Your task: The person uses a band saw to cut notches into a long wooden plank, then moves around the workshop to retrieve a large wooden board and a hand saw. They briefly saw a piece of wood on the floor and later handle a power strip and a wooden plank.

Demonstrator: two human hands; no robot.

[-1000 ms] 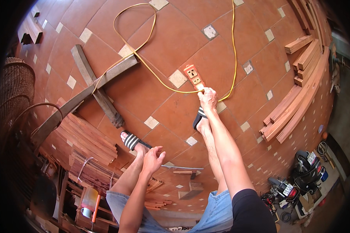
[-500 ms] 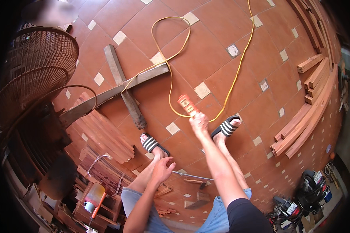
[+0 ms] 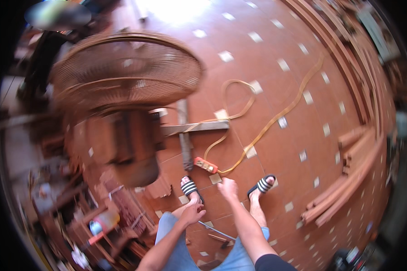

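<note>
An orange power strip (image 3: 205, 165) with pale sockets lies on the tiled floor, its yellow cord (image 3: 276, 119) looping away. Just below the strip is my right hand (image 3: 229, 189), apart from it, with fingers curled in and nothing seen in them. My left hand (image 3: 193, 213) hovers by my left leg, its fingers loosely apart and empty. A large caged fan (image 3: 126, 86), blurred, fills the upper left. Behind the strip, two grey bars (image 3: 203, 127) lie crossed on the floor, partly hidden by the fan.
Long reddish wood planks (image 3: 348, 180) are stacked along the right side. At lower left stand tied wood pieces (image 3: 126, 205) and a container with a blue-white cup (image 3: 96, 227). A motorcycle (image 3: 348, 259) shows at the lower right edge. My sandalled feet flank the right hand.
My right hand has let go of the power strip, which now rests on the floor nearer the crossed bars. The view has swung left, bringing the fan further in.
</note>
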